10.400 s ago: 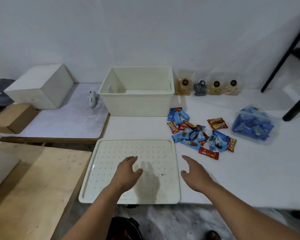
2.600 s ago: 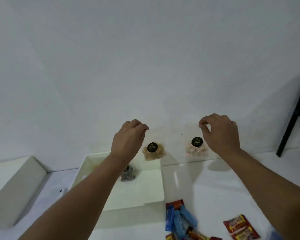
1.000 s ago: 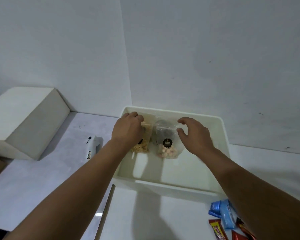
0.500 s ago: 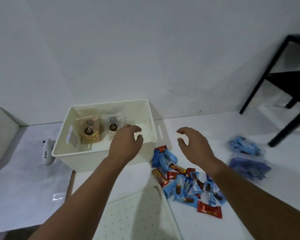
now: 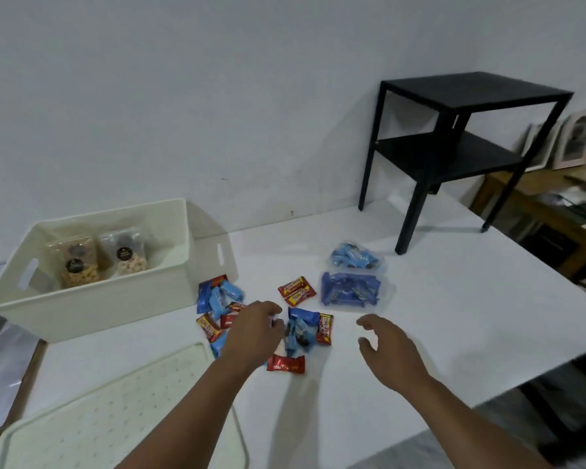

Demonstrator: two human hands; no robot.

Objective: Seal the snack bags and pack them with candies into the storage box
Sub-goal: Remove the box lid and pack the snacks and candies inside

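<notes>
The white storage box [image 5: 92, 306] stands at the left of the table with clear snack bags [image 5: 99, 262] upright inside against its back wall. A heap of red and blue wrapped candies [image 5: 301, 328] lies on the white table to the box's right. My left hand [image 5: 254, 331] hovers over the middle of that heap, fingers bent down toward the wrappers and covering some; whether it grips any is hidden. My right hand [image 5: 386, 350] hangs open just right of the heap, holding nothing. Two clear bags of blue candies [image 5: 351, 287] lie behind the heap.
A white perforated lid [image 5: 115, 414] lies at the table's near left corner. A black two-shelf side table [image 5: 454, 143] stands on the back right of the tabletop. The table's right edge drops off near my right arm. Picture frames [image 5: 555, 143] lean at the far right.
Both hands left the box, where the snack bags now stand, and moved right and down to the candy heap. The view swung to the right.
</notes>
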